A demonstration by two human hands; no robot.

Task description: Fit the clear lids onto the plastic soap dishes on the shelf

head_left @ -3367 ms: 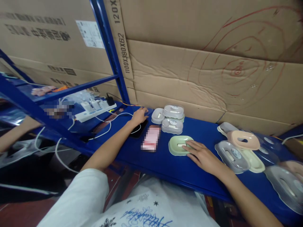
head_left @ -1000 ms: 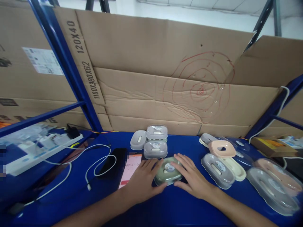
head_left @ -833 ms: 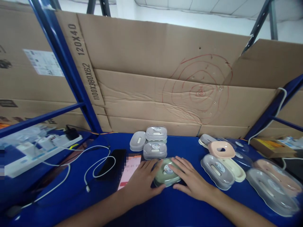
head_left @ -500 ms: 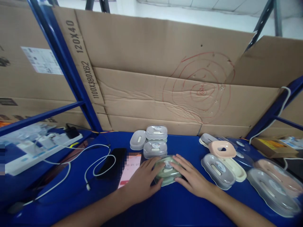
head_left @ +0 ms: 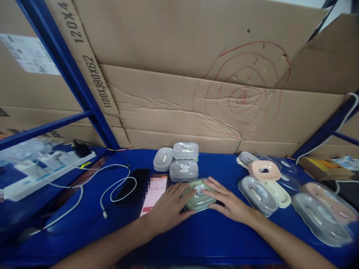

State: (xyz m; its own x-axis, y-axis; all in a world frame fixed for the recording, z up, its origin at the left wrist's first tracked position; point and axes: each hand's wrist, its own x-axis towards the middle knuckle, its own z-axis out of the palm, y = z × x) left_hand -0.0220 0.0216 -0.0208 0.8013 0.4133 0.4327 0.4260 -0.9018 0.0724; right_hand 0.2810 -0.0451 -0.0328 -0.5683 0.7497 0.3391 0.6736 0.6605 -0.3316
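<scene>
Since the earliest frame, the L hand (head_left: 168, 205) has left the black phone (head_left: 143, 179) & come to the green case (head_left: 199, 196), uncovered then, now under a clear lid (head_left: 198, 203) w/ round label. R hand (head_left: 231, 201) was on that case then too. Clock centred on green case, which sits on the blue tabletop (head_left: 196, 239): L hand at approx 8-9, fingers bent over the lid's side, thumb held apart; R hand at approx 3-4, fingers loosely spread on the lid, thumb lower. Neither pinches anything; pressing or just resting, can't tell. Pink-screen phone (head_left: 155, 192) at 9, just beside L hand; black phone farther out, white cable (head_left: 104, 214) looping across it. Three grey cases (head_left: 176, 172) grouped at 11, near. At 2, peach frame (head_left: 254, 170); at 3, lidded grey case (head_left: 252, 186) & cream tray (head_left: 280, 196) beside it. Cardboard (head_left: 168, 104) stands at 12, red rings drawn on it.
</scene>
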